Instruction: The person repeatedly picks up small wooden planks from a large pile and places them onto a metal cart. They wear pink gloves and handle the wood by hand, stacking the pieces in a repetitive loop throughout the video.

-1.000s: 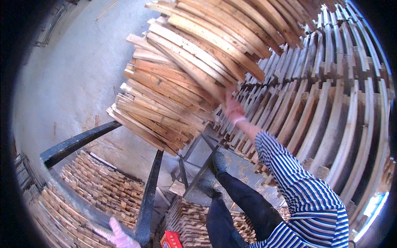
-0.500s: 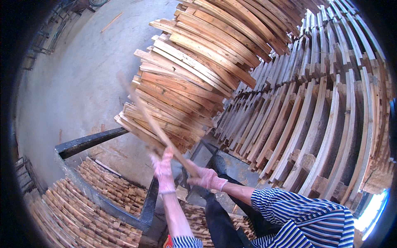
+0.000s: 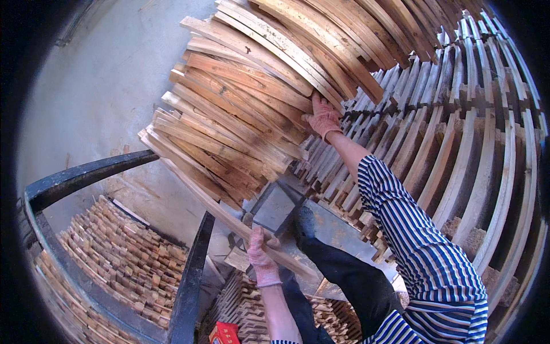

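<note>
My left hand, in a pink glove, is closed around a long wooden slat. The slat slants from the near edge of the stack down past my palm, its lower end over my legs. Farther right, my right hand, also gloved, reaches to the right-hand ends of the stacked wooden slats. Its fingers are stretched out with the thumb apart, touching the slat ends. The fingertips are partly lost against the wood.
Rows of slats on edge fill the right side. A black metal frame stands at the lower left, with piles of short wood pieces inside it. A red packet lies near the bottom. Grey concrete floor shows at left.
My right hand has left the held slat and moved up to the stack's right ends. The slat has swung down to the left, against the stack's near edge, still in my left hand.
</note>
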Tool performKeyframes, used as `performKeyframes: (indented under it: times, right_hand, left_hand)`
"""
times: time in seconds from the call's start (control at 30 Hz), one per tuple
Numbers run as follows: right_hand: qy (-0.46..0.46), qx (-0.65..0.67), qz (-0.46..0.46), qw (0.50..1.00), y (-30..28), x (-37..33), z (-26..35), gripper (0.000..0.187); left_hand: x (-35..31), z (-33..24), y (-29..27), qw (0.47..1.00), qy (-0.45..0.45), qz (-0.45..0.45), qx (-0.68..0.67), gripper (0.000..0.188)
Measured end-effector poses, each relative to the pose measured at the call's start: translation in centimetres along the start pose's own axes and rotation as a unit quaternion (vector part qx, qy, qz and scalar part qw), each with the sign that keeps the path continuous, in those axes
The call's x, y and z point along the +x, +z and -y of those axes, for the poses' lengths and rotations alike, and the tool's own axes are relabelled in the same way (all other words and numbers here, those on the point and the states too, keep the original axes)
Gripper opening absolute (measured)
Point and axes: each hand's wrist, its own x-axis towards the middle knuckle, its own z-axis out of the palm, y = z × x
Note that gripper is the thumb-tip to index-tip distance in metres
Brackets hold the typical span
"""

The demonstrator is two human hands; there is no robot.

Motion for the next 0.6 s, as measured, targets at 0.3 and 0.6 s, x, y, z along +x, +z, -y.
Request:
performKeyframes:
  times: [0.3, 0.6]
  right_hand:
    - [-0.059, 0.473, 0.146, 0.867, 0.9, -17.8, 5.4, 0.102]
    - [-0.132, 0.555, 0.289, 0.769, 2.2, -28.3, 8.1, 0.076]
  left_hand:
    - [4.2, -3.8, 2.1, 0.992, -0.029, 0.104, 0.065, 0.071]
    - [6.1, -4.9, -1.1, 0.999, 0.018, 0.049, -0.006, 0.039]
